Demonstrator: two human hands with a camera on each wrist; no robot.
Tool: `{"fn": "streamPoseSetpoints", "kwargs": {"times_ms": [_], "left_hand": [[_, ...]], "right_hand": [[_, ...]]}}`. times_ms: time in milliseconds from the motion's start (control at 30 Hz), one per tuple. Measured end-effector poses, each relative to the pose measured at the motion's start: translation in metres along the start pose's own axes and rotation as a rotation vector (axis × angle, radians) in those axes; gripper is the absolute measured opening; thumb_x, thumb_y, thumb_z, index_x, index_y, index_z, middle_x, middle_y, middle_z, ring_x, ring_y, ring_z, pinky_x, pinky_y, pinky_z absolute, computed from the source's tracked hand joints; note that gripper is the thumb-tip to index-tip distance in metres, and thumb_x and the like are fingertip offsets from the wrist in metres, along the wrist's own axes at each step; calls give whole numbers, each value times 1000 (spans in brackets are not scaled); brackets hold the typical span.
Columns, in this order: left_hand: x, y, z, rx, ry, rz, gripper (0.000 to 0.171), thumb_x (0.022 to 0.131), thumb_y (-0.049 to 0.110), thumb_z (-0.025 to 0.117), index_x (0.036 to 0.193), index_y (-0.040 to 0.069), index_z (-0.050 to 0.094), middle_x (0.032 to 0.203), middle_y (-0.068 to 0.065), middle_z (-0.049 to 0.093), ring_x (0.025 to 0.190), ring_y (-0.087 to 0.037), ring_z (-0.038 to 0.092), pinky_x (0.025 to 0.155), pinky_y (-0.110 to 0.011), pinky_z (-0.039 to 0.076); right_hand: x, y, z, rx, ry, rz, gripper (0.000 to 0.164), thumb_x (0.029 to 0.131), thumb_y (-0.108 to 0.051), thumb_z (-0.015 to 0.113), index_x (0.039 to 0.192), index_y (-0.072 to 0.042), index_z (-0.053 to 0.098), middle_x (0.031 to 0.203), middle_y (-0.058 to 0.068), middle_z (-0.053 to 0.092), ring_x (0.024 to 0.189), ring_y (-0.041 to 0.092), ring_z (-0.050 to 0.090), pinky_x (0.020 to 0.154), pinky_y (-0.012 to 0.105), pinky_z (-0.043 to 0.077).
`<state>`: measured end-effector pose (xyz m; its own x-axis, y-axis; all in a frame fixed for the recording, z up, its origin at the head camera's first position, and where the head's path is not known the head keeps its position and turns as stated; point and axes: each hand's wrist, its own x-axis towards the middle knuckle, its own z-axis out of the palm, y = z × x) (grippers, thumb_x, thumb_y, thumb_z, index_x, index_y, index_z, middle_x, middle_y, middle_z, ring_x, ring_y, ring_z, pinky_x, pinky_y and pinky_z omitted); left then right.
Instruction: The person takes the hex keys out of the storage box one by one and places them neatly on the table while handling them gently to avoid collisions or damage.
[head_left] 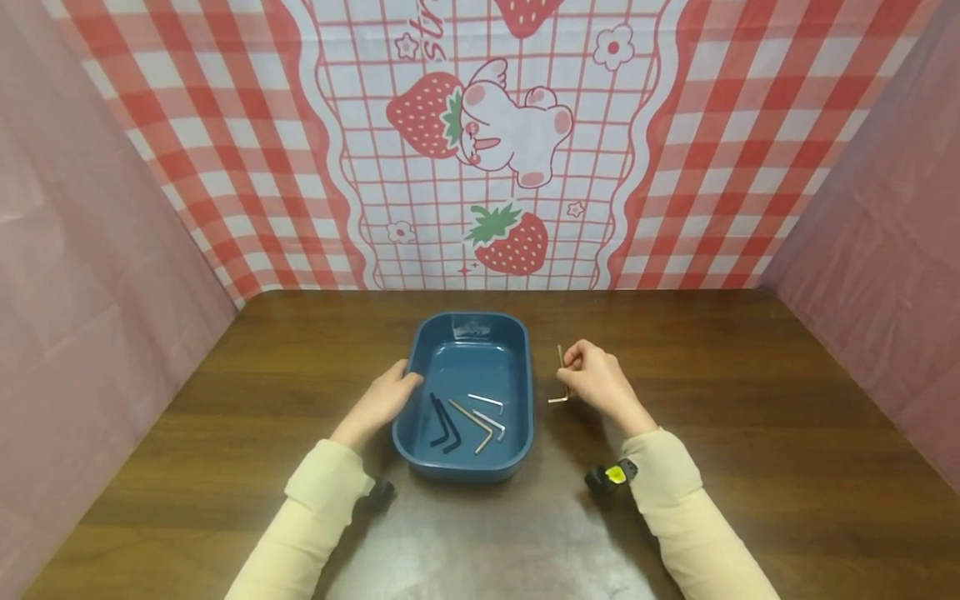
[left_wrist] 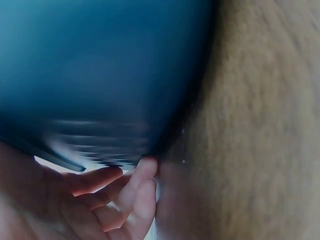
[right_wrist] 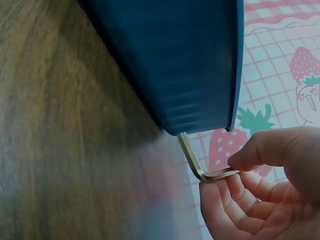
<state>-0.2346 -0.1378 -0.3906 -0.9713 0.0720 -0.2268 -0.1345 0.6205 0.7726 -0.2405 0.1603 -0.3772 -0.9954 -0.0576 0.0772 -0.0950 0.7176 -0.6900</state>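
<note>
A blue plastic basin (head_left: pixel 465 367) stands on the wooden table between the hands. My left hand (head_left: pixel 382 402) holds its left rim, the thumb over the edge and the fingers against the outer wall (left_wrist: pixel 110 80). On the right, my right hand (head_left: pixel 600 385) pinches a brass-coloured hex key (right_wrist: pixel 189 156) between thumb and fingers, just outside the basin and above the table. Inside the basin, toward its near end, lie black hex keys (head_left: pixel 453 435), a brass-coloured hex key (head_left: pixel 472 419) and two silver hex keys (head_left: pixel 486 400).
The brown table (head_left: pixel 712 375) extends on both sides of the basin. Behind it hangs a red-and-white checked cloth (head_left: pixel 690 192) with strawberry prints. Pinkish curtains (head_left: pixel 870 250) flank the table. A small black wrist camera (head_left: pixel 600 479) sits by the right sleeve.
</note>
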Motion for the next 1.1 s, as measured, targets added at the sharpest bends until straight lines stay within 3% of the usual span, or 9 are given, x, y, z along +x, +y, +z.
{"fn": "streamPoseSetpoints", "kwargs": {"times_ms": [333, 633, 1100], "left_hand": [[0, -2, 0, 8, 26, 50, 48, 92, 29, 36, 132, 3, 40, 133, -18, 47, 120, -34, 46, 100, -49, 35], [0, -2, 0, 5, 22, 40, 48, 92, 30, 36, 132, 3, 40, 133, -18, 47, 120, -33, 47, 100, -50, 35], [2, -2, 1, 13, 21, 22, 50, 92, 30, 36, 134, 3, 38, 135, -18, 44, 121, -35, 45, 101, -50, 35]], "right_hand": [[0, 5, 4, -27, -54, 41, 13, 75, -13, 57, 83, -3, 53, 64, 3, 61, 49, 10, 58, 53, 23, 45], [-1, 6, 9, -42, -91, 78, 13, 76, -14, 58, 81, -4, 52, 54, 0, 56, 48, 9, 56, 52, 24, 42], [-3, 4, 13, -139, -48, 139, 12, 72, -16, 60, 77, -5, 61, 51, -1, 60, 52, 13, 59, 56, 28, 43]]}}
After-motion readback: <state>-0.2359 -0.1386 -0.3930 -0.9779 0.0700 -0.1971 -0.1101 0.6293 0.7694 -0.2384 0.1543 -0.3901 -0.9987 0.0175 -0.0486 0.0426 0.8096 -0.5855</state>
